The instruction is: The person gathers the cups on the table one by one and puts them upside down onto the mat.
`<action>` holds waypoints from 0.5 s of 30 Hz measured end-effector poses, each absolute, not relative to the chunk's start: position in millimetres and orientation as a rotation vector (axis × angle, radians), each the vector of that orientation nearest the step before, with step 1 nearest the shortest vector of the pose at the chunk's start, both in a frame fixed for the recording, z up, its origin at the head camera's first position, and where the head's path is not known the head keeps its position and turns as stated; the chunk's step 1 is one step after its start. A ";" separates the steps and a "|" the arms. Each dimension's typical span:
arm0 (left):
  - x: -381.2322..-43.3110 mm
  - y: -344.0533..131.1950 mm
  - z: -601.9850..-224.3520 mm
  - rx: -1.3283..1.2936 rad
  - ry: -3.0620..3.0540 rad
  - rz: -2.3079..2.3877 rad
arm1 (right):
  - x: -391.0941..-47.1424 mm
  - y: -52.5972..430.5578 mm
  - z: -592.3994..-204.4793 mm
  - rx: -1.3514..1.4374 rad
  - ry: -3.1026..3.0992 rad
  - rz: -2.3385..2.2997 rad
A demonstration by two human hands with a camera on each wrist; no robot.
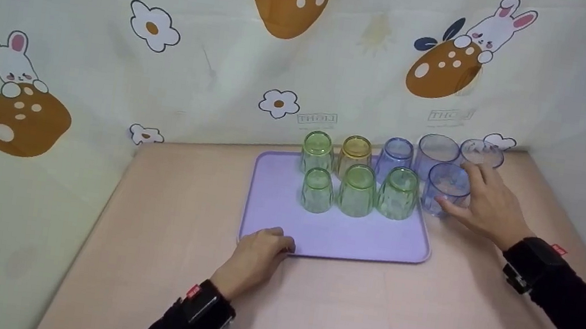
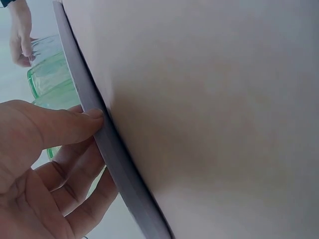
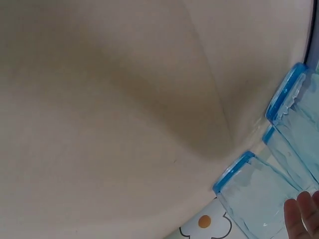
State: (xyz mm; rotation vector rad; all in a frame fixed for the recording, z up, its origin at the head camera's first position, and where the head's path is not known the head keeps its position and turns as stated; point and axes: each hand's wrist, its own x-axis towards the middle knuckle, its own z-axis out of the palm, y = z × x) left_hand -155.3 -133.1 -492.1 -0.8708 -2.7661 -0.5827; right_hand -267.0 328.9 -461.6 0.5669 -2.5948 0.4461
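My left hand [image 1: 261,256] grips the near rim of a purple tray [image 1: 350,243] at its left part. In the left wrist view, the thumb presses the outside of the rim and the other fingers curl behind it. At the tray's right edge, my right hand [image 1: 491,207] holds a blue glass [image 1: 445,190], thumb in front and fingers along its right side. This glass stands mouth up on the table. In the right wrist view, only some fingertips [image 3: 298,214] show, beside blue-tinted glasses [image 3: 261,191]. Three upside-down green glasses [image 1: 357,193] form the tray's front row.
Behind them, a green glass [image 1: 317,153], a yellow glass [image 1: 354,155] and a blue glass [image 1: 395,158] stand upside down. Two pale glasses [image 1: 438,152] stand mouth up at the back right. A patterned cloth [image 1: 208,79] borders the pinkish table [image 1: 167,216].
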 end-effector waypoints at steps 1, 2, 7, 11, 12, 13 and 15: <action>-155.2 -133.1 -492.0 -0.870 -2.767 -0.584 | -266.2 328.2 -463.0 0.548 -2.611 0.470; -155.2 -133.2 -492.0 -0.870 -2.767 -0.586 | -265.8 327.4 -464.1 0.534 -2.622 0.504; -154.8 -133.2 -492.9 -0.865 -2.777 -0.581 | -263.6 323.2 -470.2 0.445 -2.702 0.748; -154.9 -132.9 -492.7 -0.861 -2.789 -0.567 | -261.0 321.2 -473.8 0.371 -2.750 0.898; -155.1 -132.8 -492.4 -0.861 -2.790 -0.565 | -260.5 320.9 -474.0 0.352 -2.756 0.924; -155.3 -132.7 -492.1 -0.862 -2.789 -0.560 | -260.3 320.7 -474.2 0.334 -2.759 0.947; -155.5 -132.8 -491.6 -0.860 -2.788 -0.553 | -259.8 320.8 -474.4 0.296 -2.764 0.997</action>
